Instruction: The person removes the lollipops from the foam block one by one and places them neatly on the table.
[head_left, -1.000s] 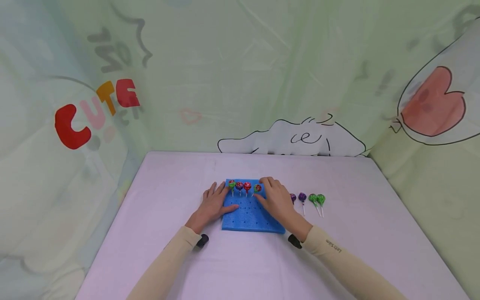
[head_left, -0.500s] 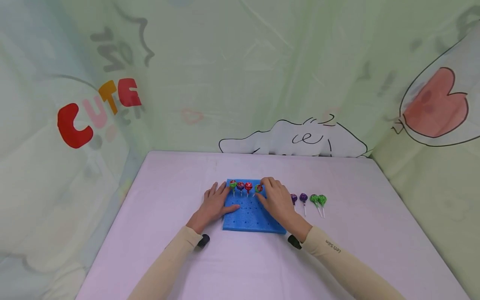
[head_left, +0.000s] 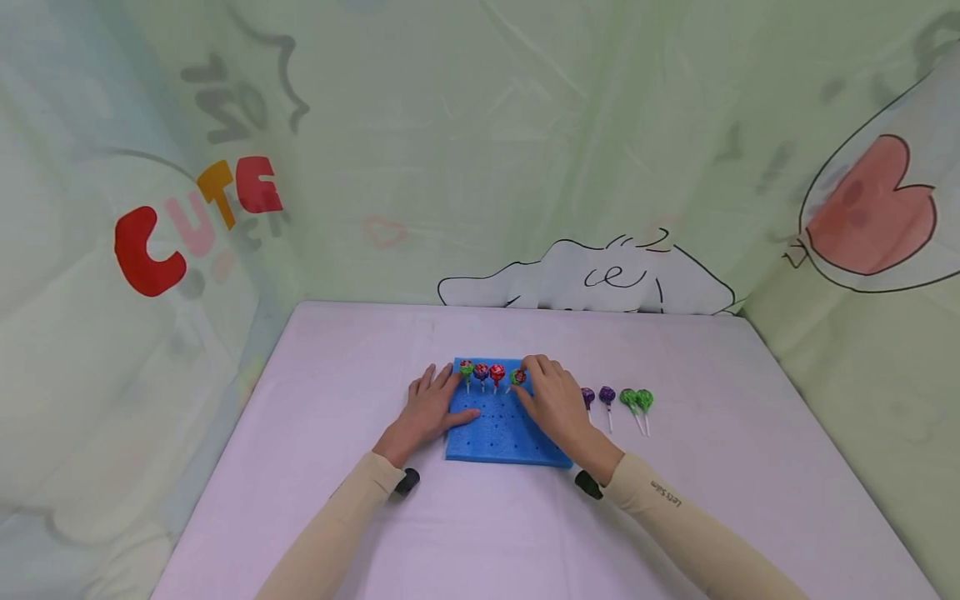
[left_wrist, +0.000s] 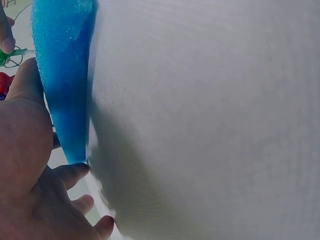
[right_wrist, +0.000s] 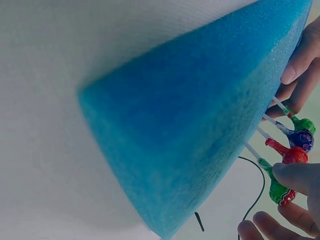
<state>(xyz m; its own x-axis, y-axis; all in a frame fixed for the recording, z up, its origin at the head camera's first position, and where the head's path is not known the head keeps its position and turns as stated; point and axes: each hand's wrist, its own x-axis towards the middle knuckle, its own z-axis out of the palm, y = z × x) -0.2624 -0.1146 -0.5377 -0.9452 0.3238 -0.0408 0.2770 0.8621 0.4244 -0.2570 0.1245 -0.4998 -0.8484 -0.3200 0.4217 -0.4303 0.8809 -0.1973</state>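
A blue foam board [head_left: 495, 437] with small holes lies flat on the table. Three lollipops, one green [head_left: 467, 367], one purple [head_left: 482, 372] and one red [head_left: 497, 372], stand in a row along its far side. At the row's right end, my right hand [head_left: 561, 408] pinches the head of another green lollipop [right_wrist: 280, 192] between thumb and finger. In the right wrist view that lollipop's stick meets the foam; its depth cannot be told. My left hand [head_left: 427, 413] rests at the board's left edge, thumb over the top and fingers spread beside it.
Right of the board, loose lollipops lie on the table: purple ones [head_left: 607, 395], one partly hidden by my right hand, and two green ones [head_left: 644, 400] side by side. A pale cloth [head_left: 337, 358] covers the table. Printed fabric walls [head_left: 375, 150] enclose its back and sides.
The head view has shifted very slightly. Both hands, the board and the lollipops keep their places, with the right hand still pinching the green lollipop.
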